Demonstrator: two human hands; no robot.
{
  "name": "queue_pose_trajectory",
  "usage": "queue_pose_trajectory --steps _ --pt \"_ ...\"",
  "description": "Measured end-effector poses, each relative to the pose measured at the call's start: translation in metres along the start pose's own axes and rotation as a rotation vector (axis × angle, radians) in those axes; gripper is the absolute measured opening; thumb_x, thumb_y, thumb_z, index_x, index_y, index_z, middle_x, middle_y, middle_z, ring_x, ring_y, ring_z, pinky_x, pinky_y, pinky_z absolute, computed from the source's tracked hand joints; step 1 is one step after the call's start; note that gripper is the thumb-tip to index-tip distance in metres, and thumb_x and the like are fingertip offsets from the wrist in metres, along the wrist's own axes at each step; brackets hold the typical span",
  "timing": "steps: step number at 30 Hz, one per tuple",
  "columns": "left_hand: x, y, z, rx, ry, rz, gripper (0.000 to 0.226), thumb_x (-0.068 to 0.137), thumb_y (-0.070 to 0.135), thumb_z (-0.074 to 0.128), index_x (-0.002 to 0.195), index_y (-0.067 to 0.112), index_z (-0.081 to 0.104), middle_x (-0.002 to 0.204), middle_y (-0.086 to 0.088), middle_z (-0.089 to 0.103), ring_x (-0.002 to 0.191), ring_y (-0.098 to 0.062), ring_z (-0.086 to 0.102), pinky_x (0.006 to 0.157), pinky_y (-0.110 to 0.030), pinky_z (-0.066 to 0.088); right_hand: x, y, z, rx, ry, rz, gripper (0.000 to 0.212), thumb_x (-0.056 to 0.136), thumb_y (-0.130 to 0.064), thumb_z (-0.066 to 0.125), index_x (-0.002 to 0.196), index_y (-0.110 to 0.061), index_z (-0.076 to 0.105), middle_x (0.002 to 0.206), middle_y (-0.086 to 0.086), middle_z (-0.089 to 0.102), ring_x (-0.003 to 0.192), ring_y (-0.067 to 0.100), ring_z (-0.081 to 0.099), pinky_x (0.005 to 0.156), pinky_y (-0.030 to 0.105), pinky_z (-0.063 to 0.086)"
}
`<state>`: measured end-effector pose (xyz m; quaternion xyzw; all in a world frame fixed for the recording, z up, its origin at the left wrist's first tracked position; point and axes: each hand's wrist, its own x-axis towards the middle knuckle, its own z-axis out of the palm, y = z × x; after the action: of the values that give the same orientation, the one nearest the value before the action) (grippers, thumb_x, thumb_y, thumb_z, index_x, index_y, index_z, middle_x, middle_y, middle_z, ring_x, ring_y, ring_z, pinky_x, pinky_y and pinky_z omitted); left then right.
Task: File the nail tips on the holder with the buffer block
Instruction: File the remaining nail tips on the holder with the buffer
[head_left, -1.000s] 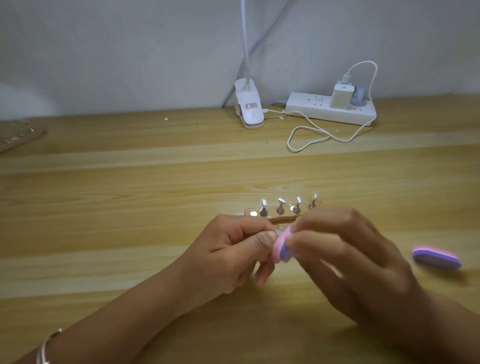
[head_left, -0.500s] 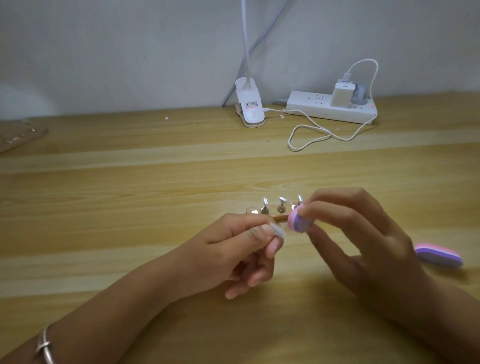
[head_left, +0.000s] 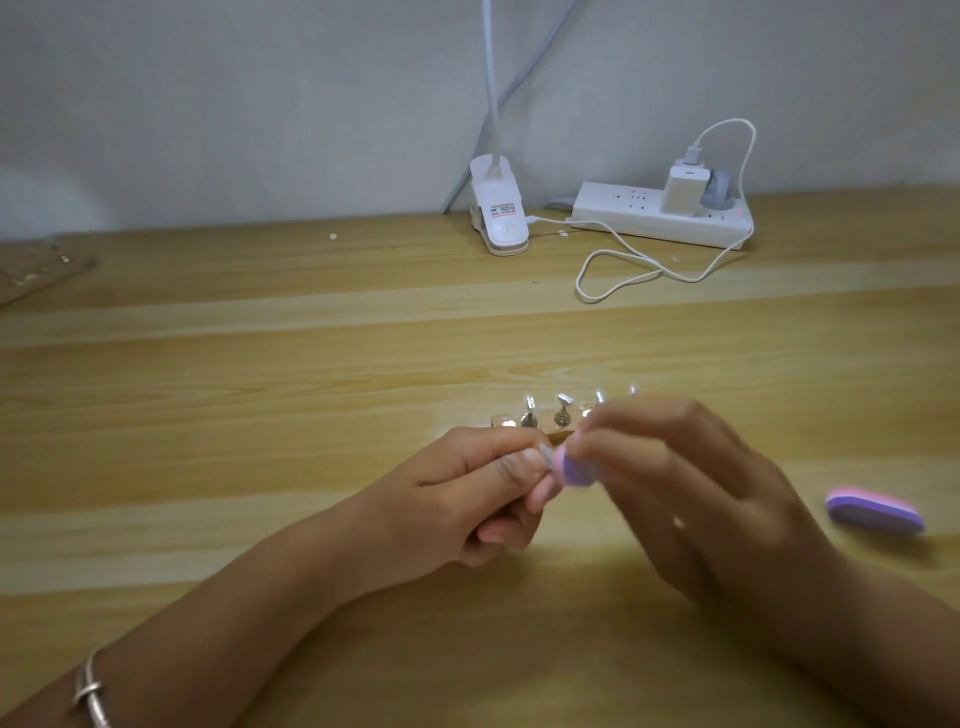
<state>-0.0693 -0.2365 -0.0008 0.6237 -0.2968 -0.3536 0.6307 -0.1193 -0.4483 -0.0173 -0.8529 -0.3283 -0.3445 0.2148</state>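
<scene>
A wooden nail tip holder (head_left: 540, 422) with several metal stands lies on the table just beyond my hands; its right end is hidden by my right hand. My left hand (head_left: 467, 504) pinches a small clear nail tip (head_left: 546, 455) between thumb and forefinger. My right hand (head_left: 691, 499), blurred by motion, grips a pink and purple buffer block (head_left: 730, 467) whose end touches the nail tip.
A second pink and purple buffer block (head_left: 875, 511) lies at the right. At the back stand a white clip lamp (head_left: 500, 221) and a white power strip (head_left: 662, 215) with a looped cable (head_left: 618, 270). A brown object (head_left: 36, 273) sits at far left.
My right hand has brought the buffer block down and left against the nail tip after lifting it up and right half a second ago. My left hand has barely moved.
</scene>
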Motion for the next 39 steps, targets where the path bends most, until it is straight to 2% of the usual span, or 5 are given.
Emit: queue_pose_trajectory --steps 19,24,29,33,39 --pt "0.001 0.0 -0.001 -0.033 0.005 -0.024 0.03 0.098 0.022 0.038 0.071 0.019 0.051 0.057 0.006 0.034 0.048 -0.004 0.029 0.042 -0.013 0.024 0.002 0.007 -0.002 0.0 0.0 0.028 0.022 0.089 0.009 0.062 0.104 -0.003 0.072 0.106 0.013 0.068 0.094 0.028 0.067 0.081 0.041 0.055" --pt "0.001 -0.001 0.001 0.037 0.013 0.007 0.026 0.097 0.02 0.039 0.077 0.007 0.049 0.057 0.003 0.033 0.047 -0.004 0.03 0.043 -0.013 0.025 -0.003 -0.008 0.002 0.027 -0.028 -0.087 0.033 0.088 0.006 0.062 0.117 -0.01 0.06 0.111 0.012 0.068 0.101 0.026 0.065 0.092 0.034 0.051" --pt "0.001 0.0 0.001 0.082 0.016 0.025 0.028 0.098 0.018 0.042 0.072 0.016 0.054 0.057 0.01 0.038 0.047 -0.004 0.031 0.042 -0.013 0.024 -0.001 0.001 -0.004 0.05 -0.015 0.092 0.023 0.092 -0.001 0.056 0.114 -0.004 0.064 0.11 0.008 0.063 0.101 0.02 0.061 0.09 0.034 0.051" --pt "0.001 -0.002 0.001 0.075 0.04 0.062 0.03 0.096 0.017 0.046 0.071 0.023 0.061 0.054 0.005 0.04 0.042 -0.004 0.032 0.039 -0.012 0.027 -0.005 -0.013 0.001 0.085 -0.056 -0.038 0.027 0.095 -0.003 0.059 0.122 -0.01 0.057 0.113 0.01 0.064 0.1 0.022 0.063 0.093 0.028 0.05" --pt "0.002 -0.007 -0.002 0.172 0.223 0.14 0.02 0.092 0.021 0.061 0.078 0.01 0.07 0.065 -0.006 0.062 0.035 -0.012 0.043 0.038 -0.018 0.033 -0.002 -0.002 -0.006 0.091 0.027 0.136 0.028 0.095 -0.007 0.058 0.122 -0.011 0.062 0.111 0.008 0.063 0.103 0.023 0.064 0.095 0.028 0.049"
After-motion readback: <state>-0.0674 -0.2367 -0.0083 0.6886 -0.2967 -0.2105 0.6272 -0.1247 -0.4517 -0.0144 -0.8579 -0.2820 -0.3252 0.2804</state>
